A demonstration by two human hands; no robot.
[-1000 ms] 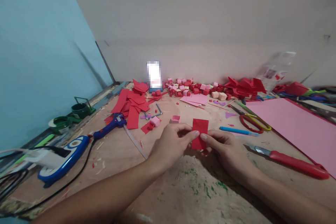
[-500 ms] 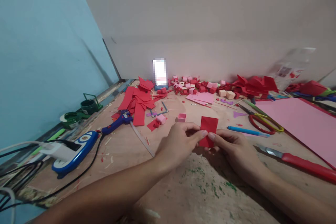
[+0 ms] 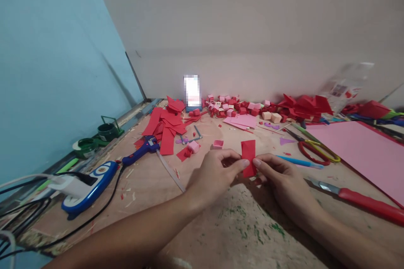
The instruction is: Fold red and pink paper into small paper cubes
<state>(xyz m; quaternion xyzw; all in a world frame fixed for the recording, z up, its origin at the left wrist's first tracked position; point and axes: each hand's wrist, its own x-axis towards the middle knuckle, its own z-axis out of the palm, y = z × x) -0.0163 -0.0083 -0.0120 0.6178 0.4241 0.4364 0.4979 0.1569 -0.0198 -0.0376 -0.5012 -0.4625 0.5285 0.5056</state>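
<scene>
Both my hands meet over the middle of the wooden table (image 3: 240,227) and pinch one small red paper strip (image 3: 248,156). My left hand (image 3: 214,176) holds its lower left edge between thumb and fingers. My right hand (image 3: 280,180) grips the lower right edge. The strip stands upright and looks narrow, as if folded lengthwise. Its lower end is hidden behind my fingertips.
A blue glue gun (image 3: 140,150) lies left of my hands, beside a pile of red paper pieces (image 3: 166,128). Small red and pink cubes (image 3: 233,107) line the back. Scissors (image 3: 312,148), a blue pen (image 3: 299,162), a red-handled knife (image 3: 360,201) and a pink sheet (image 3: 360,147) lie to the right.
The red paper looks narrower now than a second ago. Both hands stay pinched on it. The camera has shifted slightly.
</scene>
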